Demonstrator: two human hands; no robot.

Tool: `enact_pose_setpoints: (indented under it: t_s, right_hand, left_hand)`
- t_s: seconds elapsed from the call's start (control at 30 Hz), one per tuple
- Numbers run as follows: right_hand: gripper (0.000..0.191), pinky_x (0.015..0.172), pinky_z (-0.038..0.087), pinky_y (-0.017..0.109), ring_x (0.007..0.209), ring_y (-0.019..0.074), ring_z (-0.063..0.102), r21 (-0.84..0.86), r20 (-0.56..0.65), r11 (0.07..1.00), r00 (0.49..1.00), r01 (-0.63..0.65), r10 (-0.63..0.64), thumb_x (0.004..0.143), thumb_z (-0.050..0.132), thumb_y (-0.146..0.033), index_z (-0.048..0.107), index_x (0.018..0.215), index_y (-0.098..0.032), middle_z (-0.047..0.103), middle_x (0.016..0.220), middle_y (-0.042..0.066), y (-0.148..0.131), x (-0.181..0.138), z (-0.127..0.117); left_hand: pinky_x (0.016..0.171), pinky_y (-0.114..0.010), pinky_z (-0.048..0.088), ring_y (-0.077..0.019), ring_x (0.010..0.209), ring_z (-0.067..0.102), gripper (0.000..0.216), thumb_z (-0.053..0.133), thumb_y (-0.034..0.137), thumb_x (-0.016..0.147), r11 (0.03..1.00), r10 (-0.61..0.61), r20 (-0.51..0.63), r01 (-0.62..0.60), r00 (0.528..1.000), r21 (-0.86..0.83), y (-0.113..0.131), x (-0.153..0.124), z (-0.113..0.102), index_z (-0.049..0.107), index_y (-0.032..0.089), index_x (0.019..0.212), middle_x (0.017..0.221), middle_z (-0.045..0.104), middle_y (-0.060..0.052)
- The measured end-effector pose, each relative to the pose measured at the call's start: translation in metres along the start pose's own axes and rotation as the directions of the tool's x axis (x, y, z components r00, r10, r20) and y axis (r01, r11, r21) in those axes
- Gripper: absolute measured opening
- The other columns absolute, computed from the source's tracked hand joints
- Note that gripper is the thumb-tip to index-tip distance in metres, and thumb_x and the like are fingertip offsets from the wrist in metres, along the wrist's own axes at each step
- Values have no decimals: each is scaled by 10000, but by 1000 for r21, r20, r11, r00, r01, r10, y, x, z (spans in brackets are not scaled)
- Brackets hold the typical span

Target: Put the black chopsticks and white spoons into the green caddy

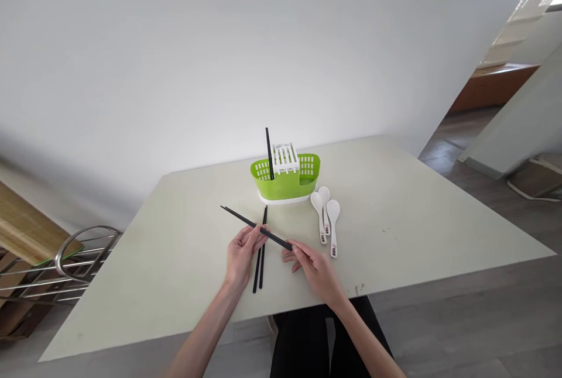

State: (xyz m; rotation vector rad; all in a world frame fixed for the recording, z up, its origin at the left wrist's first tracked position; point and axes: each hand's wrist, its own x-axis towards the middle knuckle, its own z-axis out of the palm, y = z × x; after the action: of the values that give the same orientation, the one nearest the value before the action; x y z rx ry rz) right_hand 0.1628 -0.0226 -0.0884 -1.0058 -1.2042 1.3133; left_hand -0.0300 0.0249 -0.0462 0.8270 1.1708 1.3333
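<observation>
A pair of black chopsticks (239,216) is held slantwise above the table between both hands. My left hand (242,252) pinches the pair near its middle. At the thicker end, my right hand (312,264) closes its thumb and fingers on the same pair. Beneath them, another two black chopsticks (259,267) lie on the tabletop, partly hidden by my left hand. Behind stands a green basket (281,186) with a white base and a white slatted rack (285,157). Black chopsticks (269,153) stand upright in its left part. Three white spoons (327,214) lie to its right.
The pale table (395,220) backs onto a white wall (281,56). To the left of the table is a metal rack (83,261) with a bamboo mat (30,220). My legs (325,337) are under the table's front edge.
</observation>
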Motion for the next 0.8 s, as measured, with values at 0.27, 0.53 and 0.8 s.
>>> enact_pose_setpoints:
  t_s: [0.27,0.53,0.8]
  right_hand:
    - [548,671,653,360,972,285,798,-48,21,999,1000,-17,18,1039,511,-629,706,1342,-216,806,1150,132,2,-2,-1]
    - [560,645,598,322,750,201,744,-87,43,996,999,-12,16,1050,490,-632,703,1333,-197,774,1006,102,3,-4,-2]
    - [539,659,570,324,711,181,702,-95,50,995,999,-8,13,1057,483,-625,704,1305,-201,740,962,78,2,-6,-1]
  left_hand:
    - [1121,-475,570,-302,1159,756,424,904,477,758,998,-40,60,38,997,43,-5,-2,-2,705,161,958,1125,814,-155]
    - [1086,-454,587,-293,1132,764,399,900,476,761,999,-46,75,44,996,25,-12,0,-8,737,161,946,1084,822,-136]
    - [993,-402,624,-258,998,790,448,863,549,772,994,-12,-31,15,999,107,13,-3,-16,804,157,981,1109,816,-129]
